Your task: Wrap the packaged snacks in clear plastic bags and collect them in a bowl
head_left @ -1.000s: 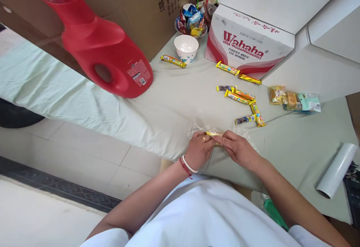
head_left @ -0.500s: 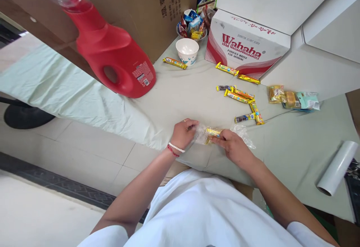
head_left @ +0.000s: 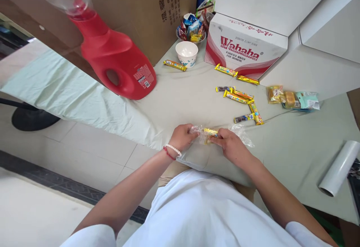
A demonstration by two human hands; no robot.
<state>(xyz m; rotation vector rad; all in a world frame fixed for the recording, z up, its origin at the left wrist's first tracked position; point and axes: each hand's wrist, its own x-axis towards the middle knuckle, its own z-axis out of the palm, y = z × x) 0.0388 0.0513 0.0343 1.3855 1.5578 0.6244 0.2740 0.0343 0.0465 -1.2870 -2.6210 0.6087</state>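
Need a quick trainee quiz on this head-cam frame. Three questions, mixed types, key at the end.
1. Multiple choice: what does the left hand hold?
A) The red jug
B) Clear plastic film
C) The white bowl

2. True or false: the white roll lies nearer the right hand than the left.

3. Fill in the blank: the packet against the right hand is mainly ____ in colour.

Key:
1. B
2. True
3. yellow
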